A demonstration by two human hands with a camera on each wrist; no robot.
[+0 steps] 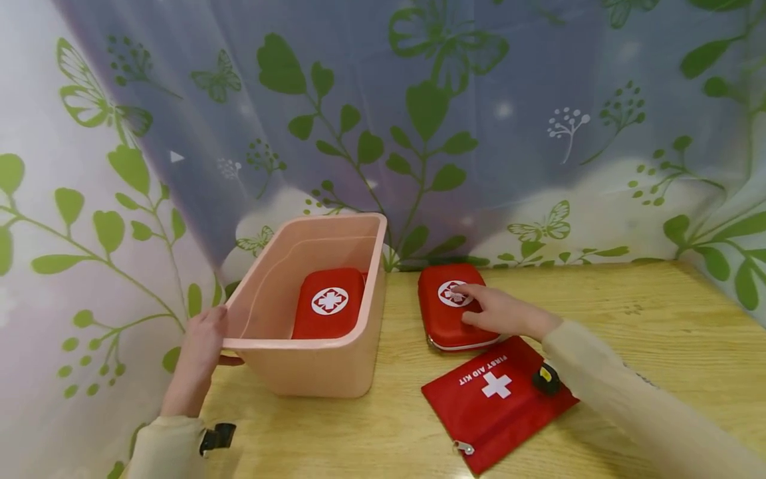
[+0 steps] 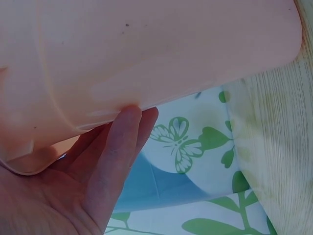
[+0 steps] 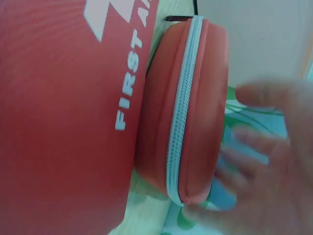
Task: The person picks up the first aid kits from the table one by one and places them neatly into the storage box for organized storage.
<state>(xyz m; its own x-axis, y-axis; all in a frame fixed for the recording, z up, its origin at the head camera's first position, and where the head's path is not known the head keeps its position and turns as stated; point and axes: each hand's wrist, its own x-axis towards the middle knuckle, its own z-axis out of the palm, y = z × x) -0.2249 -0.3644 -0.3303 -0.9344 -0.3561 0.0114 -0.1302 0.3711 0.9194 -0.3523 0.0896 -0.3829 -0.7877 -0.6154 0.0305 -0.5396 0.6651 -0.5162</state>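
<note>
A pink plastic bin (image 1: 311,367) stands on the table, a red zip case (image 1: 317,318) with a white cross emblem inside it. My left hand (image 1: 203,339) holds the bin's near left corner by the rim; in the left wrist view the thumb (image 2: 120,147) lies against the outer wall. Right of the bin is a second red zip case (image 1: 439,319). Over its top hovers my right hand (image 1: 509,313), fingers spread; the right wrist view shows this hand (image 3: 274,156) blurred and apart from the case's zippered side (image 3: 183,117).
In front of the second case lies a flat red first aid pouch (image 1: 479,412) with a zip pull, close under the right forearm. A patterned cloth (image 1: 359,100) hangs behind and to the left of the wooden table (image 1: 628,306). Wrist cameras sit on both arms.
</note>
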